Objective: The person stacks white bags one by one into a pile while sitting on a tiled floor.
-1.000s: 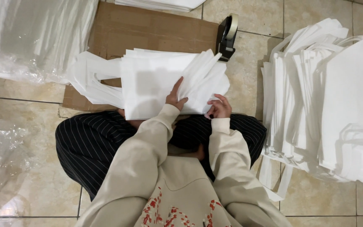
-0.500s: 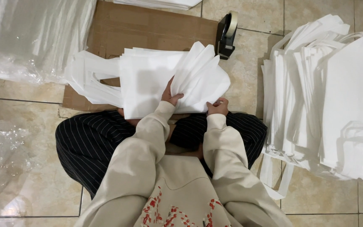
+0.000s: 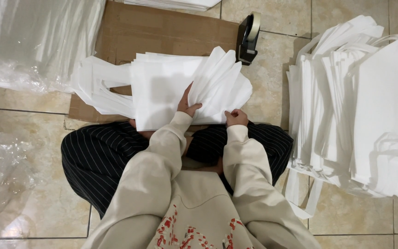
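A stack of white fabric tote bags (image 3: 162, 90) lies in front of me on a flat brown cardboard sheet (image 3: 162, 30), handles pointing left. My left hand (image 3: 187, 105) rests flat on the stack, fingers spread against the fanned-up right corners. At the stack's near right corner my right hand (image 3: 236, 117) pinches the lifted bag edges between its fingers. Both sleeves are beige, and my crossed legs in black striped trousers (image 3: 102, 157) lie under the near edge.
A big pile of white tote bags (image 3: 360, 106) covers the tiled floor on the right. A black tape dispenser (image 3: 248, 37) stands beyond the stack. Clear plastic wrap (image 3: 33, 41) lies at the upper left and crumpled plastic (image 3: 1, 170) at the lower left.
The stack's right corners have been fanned up higher. My right hand moved left to the stack's near corner and closed on the edges; my left hand shifted slightly.
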